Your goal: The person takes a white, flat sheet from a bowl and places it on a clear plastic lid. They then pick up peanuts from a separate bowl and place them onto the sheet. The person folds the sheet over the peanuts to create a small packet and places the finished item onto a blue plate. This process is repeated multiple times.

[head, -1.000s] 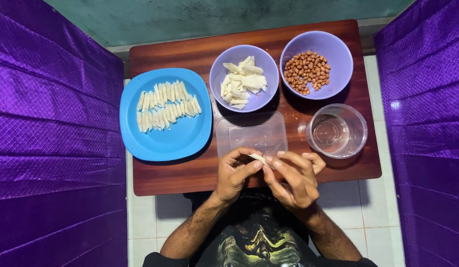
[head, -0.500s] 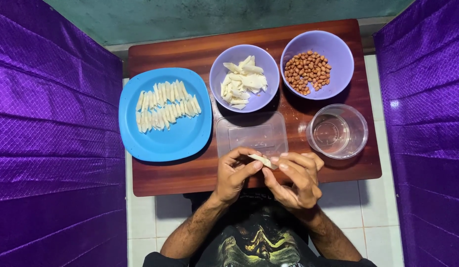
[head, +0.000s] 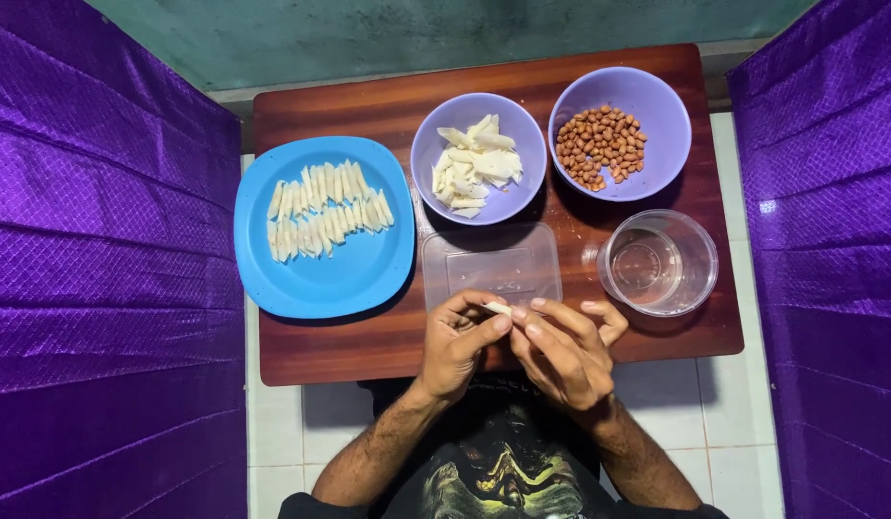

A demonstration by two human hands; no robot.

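My left hand [head: 457, 346] and my right hand [head: 563, 348] meet over the near edge of the wooden table [head: 368, 346]. Together their fingertips pinch a small pale dough piece [head: 497, 308]. Just beyond them lies a clear flat plastic lid [head: 490, 265]. A blue plate [head: 322, 274] on the left carries two rows of several pale rolled pieces [head: 323, 210]. One purple bowl [head: 478, 159] holds white wrapper pieces, another purple bowl [head: 620, 146] holds peanuts.
A clear round container [head: 658, 262] with a little water stands at the right, close to my right hand. Purple fabric [head: 99, 269] walls stand on both sides of the table. White floor tiles [head: 743, 423] show below.
The fingers have shifted slightly on the pale piece; the hands stay in the same place over the table's near edge. Nothing else has moved.
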